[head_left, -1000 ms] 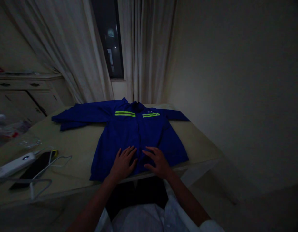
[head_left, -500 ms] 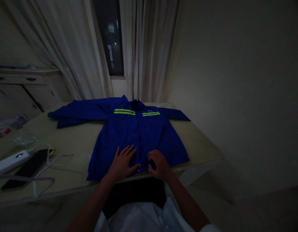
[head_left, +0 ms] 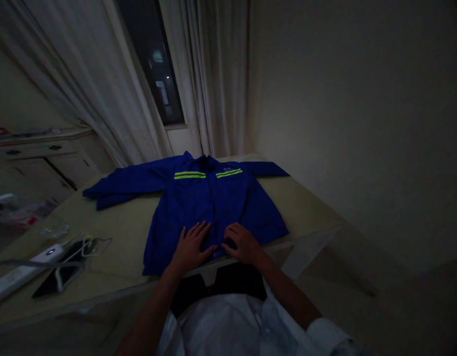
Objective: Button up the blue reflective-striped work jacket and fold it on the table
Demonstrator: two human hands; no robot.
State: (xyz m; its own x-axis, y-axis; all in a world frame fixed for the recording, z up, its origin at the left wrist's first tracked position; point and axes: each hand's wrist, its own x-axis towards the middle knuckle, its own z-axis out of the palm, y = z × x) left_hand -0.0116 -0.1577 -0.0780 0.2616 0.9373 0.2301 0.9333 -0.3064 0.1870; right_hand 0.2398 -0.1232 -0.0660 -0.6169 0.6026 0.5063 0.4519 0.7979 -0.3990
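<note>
A blue work jacket (head_left: pixel 209 202) with two yellow-green reflective stripes lies spread front-up on a beige table (head_left: pixel 113 232), its sleeves stretched out to both sides. My left hand (head_left: pixel 189 247) rests flat on the jacket's lower front, fingers apart. My right hand (head_left: pixel 240 243) sits just to its right, fingers curled and pinching the jacket's front edge close to the hem. A small button shows between the two hands.
A white power strip (head_left: pixel 21 269), a dark phone (head_left: pixel 56 279) and a white wire hanger (head_left: pixel 83 247) lie on the table's left. A clear dish (head_left: pixel 54 230) sits behind them. Curtains (head_left: pixel 213 84), a dark window and a cabinet (head_left: pixel 46 158) stand behind; a bare wall is right.
My right hand has gone from lying flat to curling onto the jacket's front edge. The left hand stays flat. The view has tilted and shifted.
</note>
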